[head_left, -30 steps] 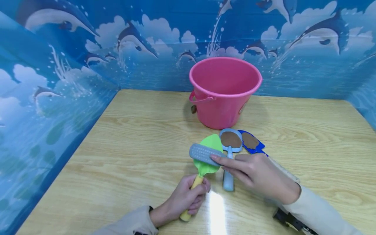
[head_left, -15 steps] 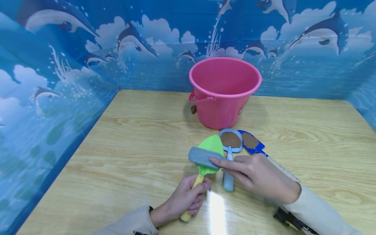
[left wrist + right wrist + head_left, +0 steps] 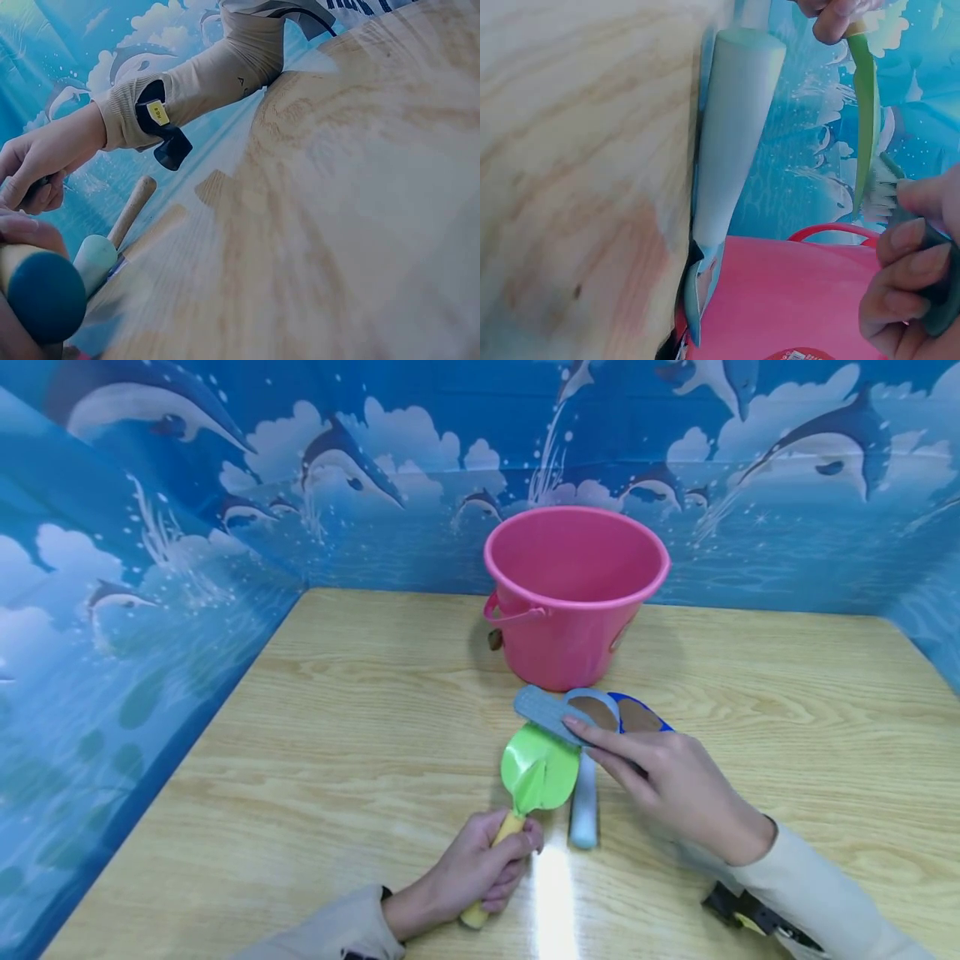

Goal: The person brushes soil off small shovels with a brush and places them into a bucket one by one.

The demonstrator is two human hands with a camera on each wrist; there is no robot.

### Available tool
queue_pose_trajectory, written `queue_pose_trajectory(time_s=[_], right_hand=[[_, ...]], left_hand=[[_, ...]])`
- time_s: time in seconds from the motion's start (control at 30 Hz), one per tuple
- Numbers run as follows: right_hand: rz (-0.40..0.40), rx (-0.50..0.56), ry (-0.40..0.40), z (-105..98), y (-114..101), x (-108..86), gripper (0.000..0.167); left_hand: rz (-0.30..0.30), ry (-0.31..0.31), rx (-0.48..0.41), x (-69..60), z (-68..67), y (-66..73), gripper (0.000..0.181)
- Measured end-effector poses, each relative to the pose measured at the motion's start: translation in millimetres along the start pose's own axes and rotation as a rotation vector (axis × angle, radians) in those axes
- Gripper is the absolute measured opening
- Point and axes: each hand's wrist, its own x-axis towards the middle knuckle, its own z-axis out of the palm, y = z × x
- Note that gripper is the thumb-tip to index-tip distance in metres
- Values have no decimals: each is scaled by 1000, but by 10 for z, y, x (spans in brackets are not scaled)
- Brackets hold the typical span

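Note:
My left hand [image 3: 487,867] grips the yellow handle of a green toy shovel [image 3: 538,772], whose blade is tilted up above the table. In my right hand [image 3: 675,785] is a grey-blue scrub brush [image 3: 546,713], index finger laid along its back. The right wrist view shows the brush's pale bristles [image 3: 881,196] against the end of the green blade [image 3: 865,112], with the other fingers curled round a dark handle [image 3: 939,277]. Below the right hand lies a light blue shovel [image 3: 583,810] with a brown patch on its blade, partly covered by the brush.
A pink bucket [image 3: 566,647] stands upright at the back of the wooden table [image 3: 337,735]. Beside the light blue shovel lies a dark blue one [image 3: 639,714] with a brown patch, its handle hidden under the right hand. A dolphin-print sheet [image 3: 420,435] encloses the back and sides.
The brush has moved from the middle of the green blade up to its tip, away from me. The blade's face has come into view. The left hand has barely moved.

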Motion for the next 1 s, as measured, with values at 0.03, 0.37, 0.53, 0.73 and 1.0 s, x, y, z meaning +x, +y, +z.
queue_pose_trajectory(time_s=[0.03, 0.37, 0.53, 0.73, 1.0], right_hand=[[-5, 7, -7, -4, -6, 2, 38], [-83, 77, -219, 65, -192, -57, 38], [-51, 83, -234, 51, -200, -44, 46], [34, 49, -203, 18, -152, -21, 50], [90, -7, -187, 1, -80, -18, 53]], left_hand=[[-3, 3, 0, -1, 0, 2, 28], [-45, 64, -66, 27, -9, 9, 22], [-64, 80, -77, 27, -6, 17, 18], [-79, 89, -88, 21, 4, 20, 14], [-81, 61, -83, 14, 14, 24, 15]])
